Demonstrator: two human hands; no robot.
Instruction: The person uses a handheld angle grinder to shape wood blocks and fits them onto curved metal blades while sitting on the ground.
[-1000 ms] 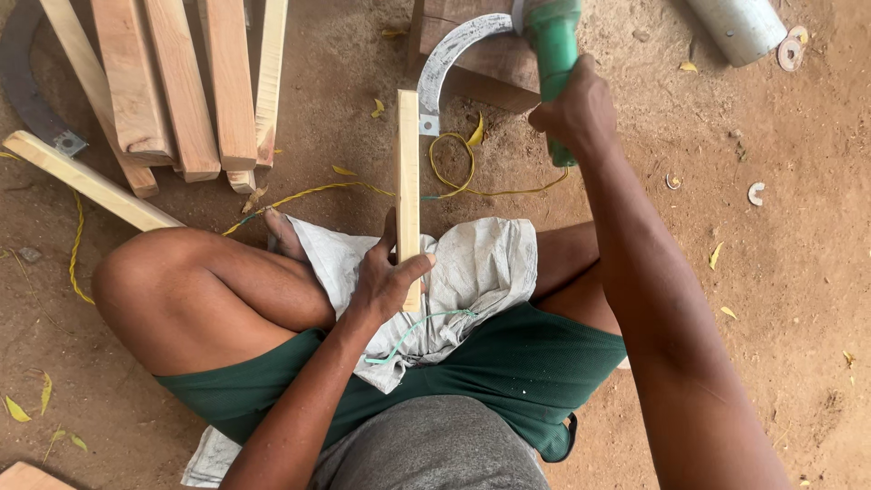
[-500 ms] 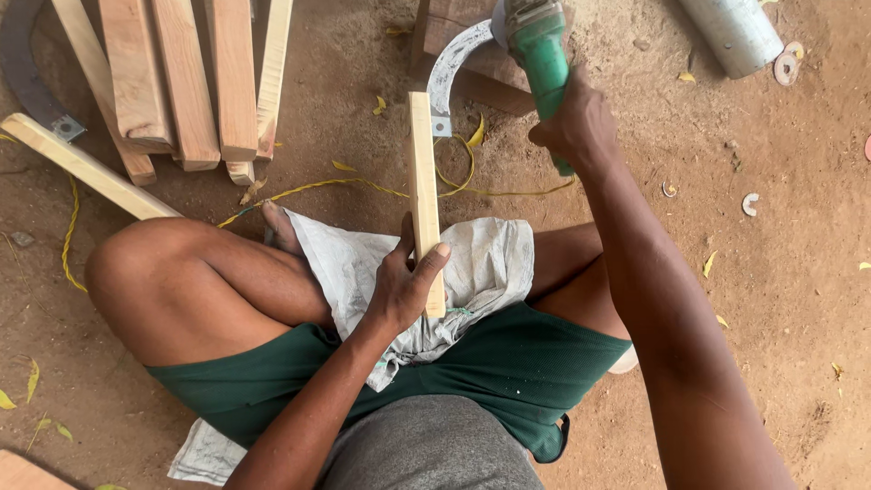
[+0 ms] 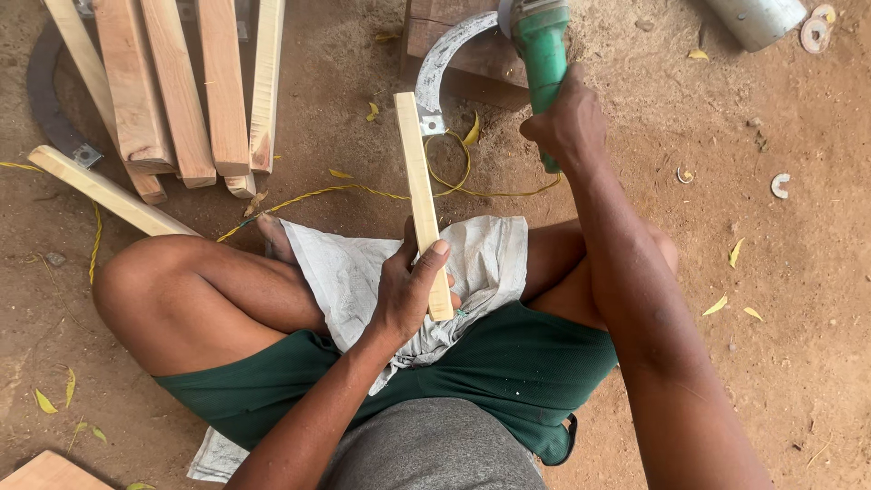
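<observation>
A person sits cross-legged on the bare dirt floor [image 3: 798, 299], seen from above. The left hand [image 3: 408, 290], at the centre of the frame, is wrapped tight around the lower end of a pale wooden handle [image 3: 420, 195], thumb on top and fingers [image 3: 451, 299] curled beneath it. The handle runs up the frame from the lap and ends in a metal ferrule that carries a curved sickle blade [image 3: 445, 59], which arcs toward the upper middle. The handle's lower end lies over a grey woven sack cloth [image 3: 490, 254] spread across the lap. The right hand [image 3: 567, 122], in the upper middle, is closed firmly around the green body of an angle grinder [image 3: 543, 54], its head at the top edge of the frame, at the tip of the blade; whether the disc actually touches the metal is hard to tell. The blade's outer end lies over a dark wooden block [image 3: 454, 27]. A yellow cord [image 3: 345, 192] snakes over the ground just beyond the knees. In the upper left a bundle of squared wooden sticks [image 3: 181, 91] lies side by side, and beside them a second sickle [image 3: 63, 154] lies with its dark blade curving up the left edge. A grey pipe end [image 3: 753, 18] shows in the upper right corner.
</observation>
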